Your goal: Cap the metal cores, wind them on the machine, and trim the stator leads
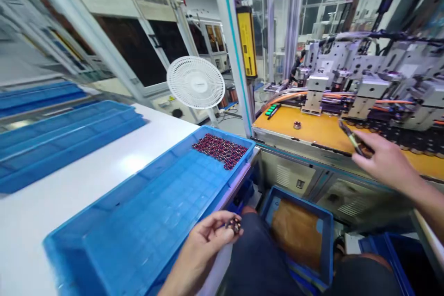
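My left hand (211,236) is closed, pinching a small round metal part with dark and copper-coloured segments (233,225). It is over the near right side of a long blue plastic tray (149,199). Small round dark-red parts (222,149) lie packed in rows at the tray's far end. My right hand (385,159) is closed round a slim dark tool with a yellowish-green section (354,139). The tool's tip points at the machine, above the yellow-orange work surface (322,132). One loose round part (297,125) sits on that surface.
Machine fixtures (364,92) with cables line the surface's back. A blue bin with a brown lining (298,231) stands below, by my knees. More blue trays (69,134) rest on the white table (138,143) at left. A white fan (196,82) stands behind.
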Demonstrator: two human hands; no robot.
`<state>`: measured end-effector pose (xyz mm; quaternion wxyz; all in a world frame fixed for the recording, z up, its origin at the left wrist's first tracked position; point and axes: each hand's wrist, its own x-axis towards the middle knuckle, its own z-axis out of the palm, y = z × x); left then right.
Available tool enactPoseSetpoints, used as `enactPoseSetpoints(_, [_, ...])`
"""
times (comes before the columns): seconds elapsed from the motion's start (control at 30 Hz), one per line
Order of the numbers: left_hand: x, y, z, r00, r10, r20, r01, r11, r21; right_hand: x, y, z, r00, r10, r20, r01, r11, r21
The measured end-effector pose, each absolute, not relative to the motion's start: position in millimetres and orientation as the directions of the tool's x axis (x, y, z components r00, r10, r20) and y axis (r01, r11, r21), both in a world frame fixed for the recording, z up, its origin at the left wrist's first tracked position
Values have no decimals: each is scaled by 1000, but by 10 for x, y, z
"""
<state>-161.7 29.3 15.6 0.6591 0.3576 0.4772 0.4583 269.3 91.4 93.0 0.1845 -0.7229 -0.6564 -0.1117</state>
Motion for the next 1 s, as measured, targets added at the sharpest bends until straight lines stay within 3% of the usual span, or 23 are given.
enactPoseSetpoints(0.13, [-2124,864,58,-102,947,-305,-163,287,944,2925,1646,893,176,918,356,984,-170,-48])
enactPoseSetpoints(0.23, [-2336,1464,-186,-173,942,-287,-90,275,957,2959,1798,806,190,917,350,981,-193,-27])
enactPoseSetpoints(0.37, [-2403,2115,-626,-224,943,-244,139,279,950,2995,1794,760,195,919,342,980,-198,-25])
enactPoseSetpoints(0.57, [-2390,2560,-1055,-191,976,-110,480,190,857,3048,1796,745,234,906,353,972,-230,-53])
enactPoseSetpoints(0.77, [-2339,2607,-1166,-115,993,0,641,74,764,2987,1788,778,225,909,350,974,-209,-82])
enactPoseSetpoints(0.9, [-2320,2499,-1022,-75,995,67,703,5,711,2928,1755,808,198,913,356,979,-168,-112])
enactPoseSetpoints(1.0, [-2230,2456,-631,-55,990,133,740,-50,671,2884,1737,812,185,915,358,980,-144,-138])
